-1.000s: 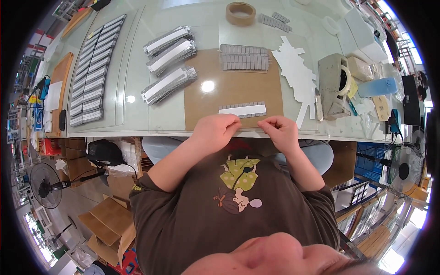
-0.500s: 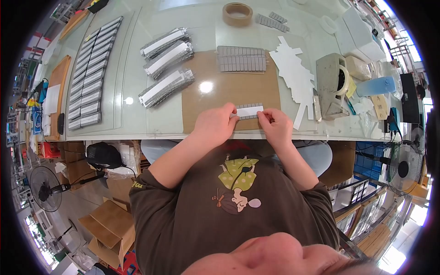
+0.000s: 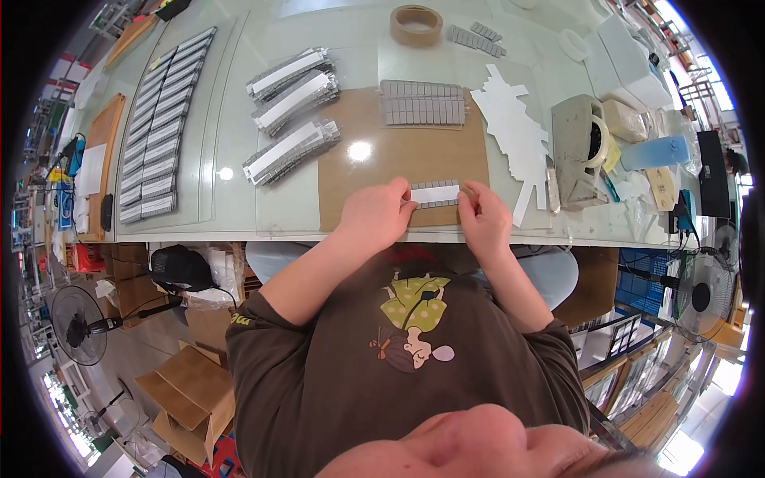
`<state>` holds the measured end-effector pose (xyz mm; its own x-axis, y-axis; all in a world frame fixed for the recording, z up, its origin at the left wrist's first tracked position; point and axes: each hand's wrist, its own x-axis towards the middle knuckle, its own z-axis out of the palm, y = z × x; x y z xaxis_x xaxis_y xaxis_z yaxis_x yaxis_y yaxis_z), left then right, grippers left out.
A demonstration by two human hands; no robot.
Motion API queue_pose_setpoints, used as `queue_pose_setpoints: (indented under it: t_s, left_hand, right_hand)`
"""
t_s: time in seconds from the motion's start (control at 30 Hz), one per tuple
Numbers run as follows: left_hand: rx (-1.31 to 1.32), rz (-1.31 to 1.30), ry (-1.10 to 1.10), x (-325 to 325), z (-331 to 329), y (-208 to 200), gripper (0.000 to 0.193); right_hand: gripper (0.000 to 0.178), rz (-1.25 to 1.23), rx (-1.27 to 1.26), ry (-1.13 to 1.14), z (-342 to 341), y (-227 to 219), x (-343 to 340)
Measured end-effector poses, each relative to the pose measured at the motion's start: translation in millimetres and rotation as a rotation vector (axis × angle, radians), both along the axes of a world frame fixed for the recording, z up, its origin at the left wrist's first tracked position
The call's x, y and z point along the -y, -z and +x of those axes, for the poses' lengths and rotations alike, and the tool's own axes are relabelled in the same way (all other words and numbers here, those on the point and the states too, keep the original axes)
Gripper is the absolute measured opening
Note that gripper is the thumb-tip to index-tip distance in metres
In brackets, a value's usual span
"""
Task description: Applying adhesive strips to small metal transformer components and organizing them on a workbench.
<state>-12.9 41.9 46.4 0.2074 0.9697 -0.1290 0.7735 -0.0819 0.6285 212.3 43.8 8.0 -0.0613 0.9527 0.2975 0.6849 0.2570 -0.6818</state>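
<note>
White on grey, that little strip (image 3: 436,196) sits around five o'clock on the brown sheet (image 3: 398,163), up by the near edge of the table (image 3: 299,217). Left hand (image 3: 376,212) has its nine o'clock end pinched between thumb and forefinger. Right hand (image 3: 486,217) has bent fingertips at the three o'clock end, but from up here I honestly can't tell if they're gripping or just touching. Going round from the strip: grey block (image 3: 422,103) at twelve, tape roll (image 3: 416,37) farther out that way, paper heap (image 3: 514,131) at two, three bundles (image 3: 296,102) at ten, long rows (image 3: 163,127) between nine and ten.
</note>
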Motion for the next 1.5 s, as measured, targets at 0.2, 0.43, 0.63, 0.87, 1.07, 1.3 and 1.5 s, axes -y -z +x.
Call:
queue_pose_setpoints:
  t_s: [0.2,0.43,0.63,0.87,1.07,1.3,1.5]
  left_hand:
    - [0.008,0.001,-0.019,-1,1,-1,0.023]
    - [0.016,-0.019,-0.046,-1,-1,0,0.024]
    - [-0.036,-0.025,-0.08,6,-11,-5,0.024]
    - [0.195,0.068,-0.287,43,-56,3,0.023]
    - [-0.045,0.618,0.125,47,-35,21,0.052]
    - [-0.302,0.653,0.215,58,-42,42,0.065]
    - [-0.332,0.712,0.248,56,-39,52,0.067]
  right_hand:
    - [0.043,0.216,0.282,-0.369,-4,-16,16]
    - [0.042,0.264,0.413,-0.116,23,-1,22]
    - [0.042,0.274,0.432,-0.198,19,5,25]
    - [0.041,0.27,0.383,-0.21,22,5,22]
    - [0.048,0.239,0.392,-0.267,-1,-7,20]
    - [0.046,0.307,0.349,-0.374,-21,0,22]
    - [0.045,0.181,0.5,0.142,92,-22,16]
